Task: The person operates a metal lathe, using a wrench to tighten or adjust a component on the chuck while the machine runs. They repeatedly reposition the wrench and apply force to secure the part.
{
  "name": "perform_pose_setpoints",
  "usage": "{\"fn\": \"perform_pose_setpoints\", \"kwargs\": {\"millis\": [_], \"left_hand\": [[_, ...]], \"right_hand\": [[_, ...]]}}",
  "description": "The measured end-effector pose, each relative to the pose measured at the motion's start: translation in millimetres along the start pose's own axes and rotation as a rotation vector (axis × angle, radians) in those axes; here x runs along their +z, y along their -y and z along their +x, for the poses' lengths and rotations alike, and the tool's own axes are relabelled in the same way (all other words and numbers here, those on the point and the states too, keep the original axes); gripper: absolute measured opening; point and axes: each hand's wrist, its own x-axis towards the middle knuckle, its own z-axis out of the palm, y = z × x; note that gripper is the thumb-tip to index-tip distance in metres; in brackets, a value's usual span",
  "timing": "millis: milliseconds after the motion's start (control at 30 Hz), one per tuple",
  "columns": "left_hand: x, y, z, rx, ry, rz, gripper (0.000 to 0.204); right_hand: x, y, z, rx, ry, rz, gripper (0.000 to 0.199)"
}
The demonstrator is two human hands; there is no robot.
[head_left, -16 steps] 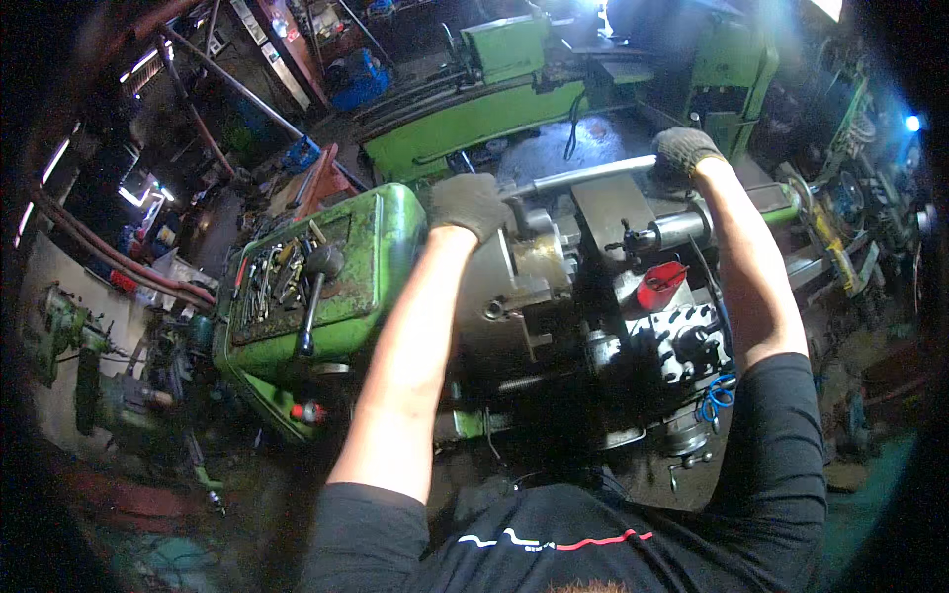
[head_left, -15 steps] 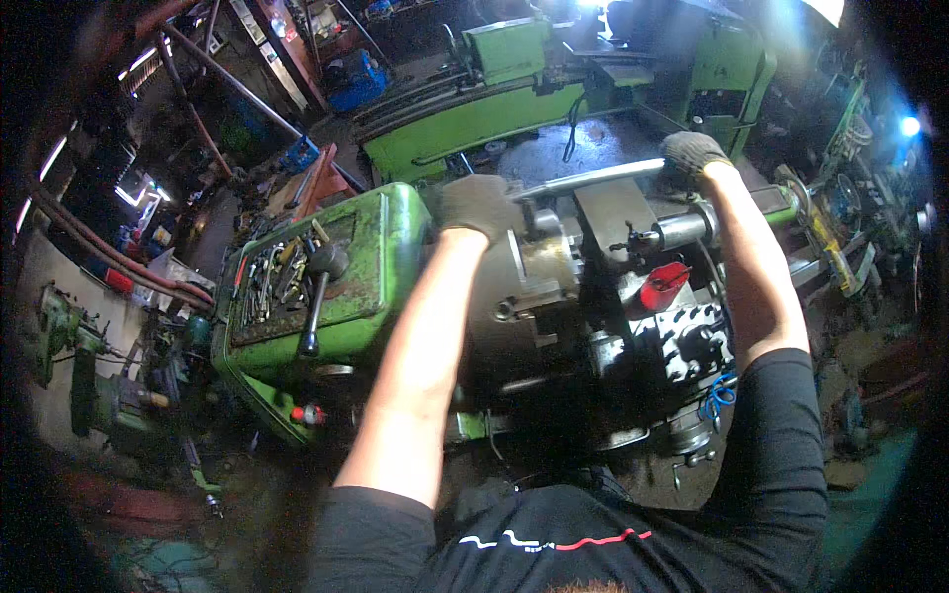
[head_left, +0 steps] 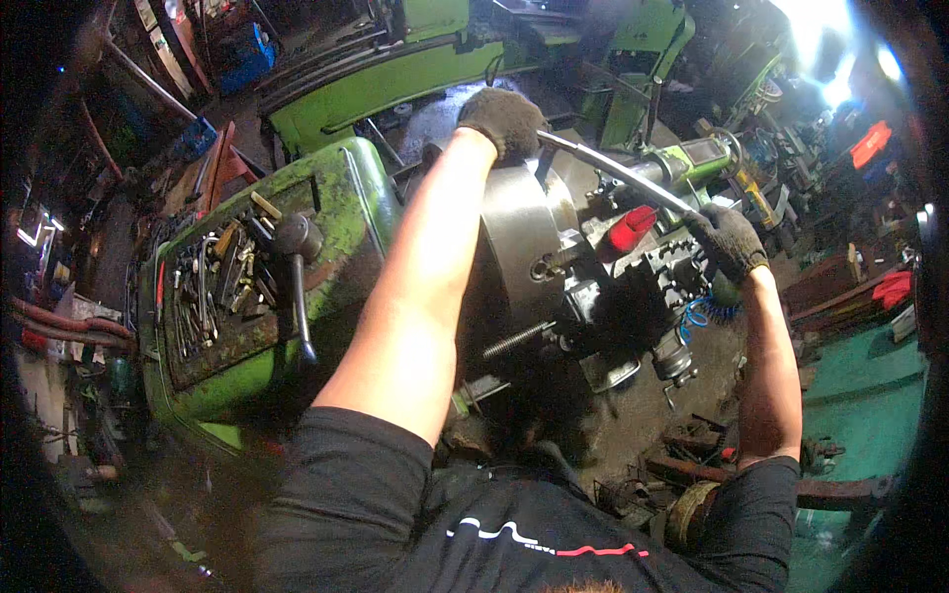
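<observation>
Green-painted metal, chipped and stained, is forming the broad lathe headstock (head_left: 356, 188), where a heap of steel hand tools (head_left: 222, 277) is lying on the dark, grimy top beside a round-headed dark tool with a metal handle (head_left: 301, 287). Next to it, a large, smooth grey steel chuck (head_left: 519, 242) is catching the light. Above the lathe, a long silver metal bar (head_left: 633, 178) is slanting between two dark-gloved hands. The right hand (head_left: 730, 242) is holding the lower end, its grip wrapped closed. The left hand (head_left: 502, 124) is covering the upper end; its fingers are hiding, so how tight that grip is I cannot tell. A red plastic container (head_left: 628, 230) is sitting beyond the chuck. Behind, another long green machine (head_left: 376, 99) is standing in the dim workshop, bright lamps (head_left: 890, 64) are glaring, and teal flooring (head_left: 860, 395) is showing at lower right.
</observation>
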Motion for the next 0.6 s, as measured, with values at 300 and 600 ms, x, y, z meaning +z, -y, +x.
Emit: {"fn": "perform_pose_setpoints", "kwargs": {"millis": [300, 600], "left_hand": [[0.1, 6.3, 0.9, -0.021, -0.064, -0.059, 0.035], [30.2, 59.6, 54.1, 0.277, -0.040, -0.016, 0.022]], "right_hand": [[3.4, 17.0, 11.7, 0.150, -0.081, -0.201, 0.081], [-5.3, 160.0, -100.8, 0.376, -0.136, -0.108, 0.045]]}}
